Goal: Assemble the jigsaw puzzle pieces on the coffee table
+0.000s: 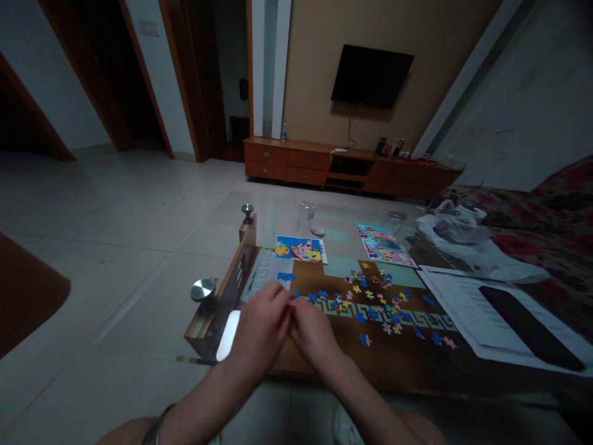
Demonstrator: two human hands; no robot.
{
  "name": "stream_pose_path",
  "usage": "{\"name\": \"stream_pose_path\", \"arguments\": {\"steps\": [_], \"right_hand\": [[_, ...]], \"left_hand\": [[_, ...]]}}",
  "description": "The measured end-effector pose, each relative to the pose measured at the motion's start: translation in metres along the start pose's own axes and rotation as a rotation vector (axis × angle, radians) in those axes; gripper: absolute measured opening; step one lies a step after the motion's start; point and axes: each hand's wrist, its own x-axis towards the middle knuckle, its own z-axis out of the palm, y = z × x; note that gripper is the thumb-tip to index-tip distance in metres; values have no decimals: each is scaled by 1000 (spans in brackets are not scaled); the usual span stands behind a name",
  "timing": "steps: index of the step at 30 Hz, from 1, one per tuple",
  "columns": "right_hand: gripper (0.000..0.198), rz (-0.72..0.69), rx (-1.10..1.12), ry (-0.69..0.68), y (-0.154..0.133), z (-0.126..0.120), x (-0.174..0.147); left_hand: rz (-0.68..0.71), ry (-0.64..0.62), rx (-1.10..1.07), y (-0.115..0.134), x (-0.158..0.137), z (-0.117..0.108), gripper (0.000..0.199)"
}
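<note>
My left hand (265, 314) and my right hand (311, 326) meet above the near edge of the glass-topped table. Their fingers are closed and pinched together at the tips, and whatever lies between them is hidden. Just beyond the hands, blue jigsaw pieces (286, 277) lie by a picture card (301, 249) with a blue background and a yellow-haired cartoon figure. Many loose jigsaw pieces (365, 339), blue, pink and yellow, are scattered to the right of my right hand. Farther back lies a second colourful picture sheet (386, 245).
A clear glass jar (306, 216) stands behind the card, beside a round lid (317, 232). White papers (456, 315) under a long black object (530, 327) and a plastic bag (458, 238) occupy the right. Metal knobs (202, 290) rise along the left edge, near a white rounded object (228, 337).
</note>
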Motion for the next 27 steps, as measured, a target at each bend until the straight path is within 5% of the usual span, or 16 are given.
{"name": "stream_pose_path", "arguments": {"steps": [4, 13, 19, 27], "right_hand": [[12, 26, -73, -27, -16, 5, 1], [11, 16, -95, -99, -10, -6, 1], [14, 61, -62, -113, -6, -17, -1], [16, 130, -30, 67, 19, -37, 4]], "left_hand": [[-277, -251, 279, -40, 12, -20, 21], [-233, -438, 286, -59, 3, -10, 28], [-235, -484, 287, -59, 4, -5, 17], [-281, -459, 321, -64, 6, -14, 12]]}}
